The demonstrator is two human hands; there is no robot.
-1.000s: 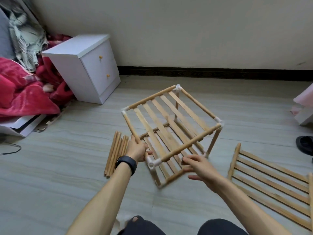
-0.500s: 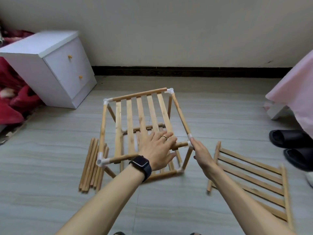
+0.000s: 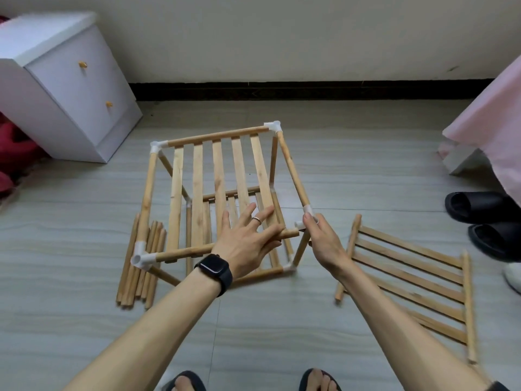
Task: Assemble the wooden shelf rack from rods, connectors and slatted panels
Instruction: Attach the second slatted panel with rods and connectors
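Shelf rack (image 3: 217,170) stands on the floor as a two-level frame, directly ahead of the person and between both arms. The coming move turns on its near right corner. The front rod (image 3: 180,253) of the upper level runs left to right along the rack's near edge. Its left end is seated in a corner piece, while its right end looks bare and lies just beside the white connector (image 3: 301,224), slightly below the open socket rather than inside it. The left hand (image 3: 248,244) lies flat across that rod and the slats behind it, fingers straight and spread, pressing rather than gripping. The right hand (image 3: 324,244) pinches the connector between thumb and curled fingers at the bottom of the side rod (image 3: 291,167), which runs away toward the rack's far right corner. The right hand is the nearer to the joint, so closing it probably means sliding the connector leftward along the rod's axis while the left hand steadies the rod and lifts its tip into line. Loose rods (image 3: 141,263) lie bundled against the rack's left side, and a spare slatted panel (image 3: 408,277) lies flat to its right. A white cabinet (image 3: 64,88) stands beyond its far left corner.
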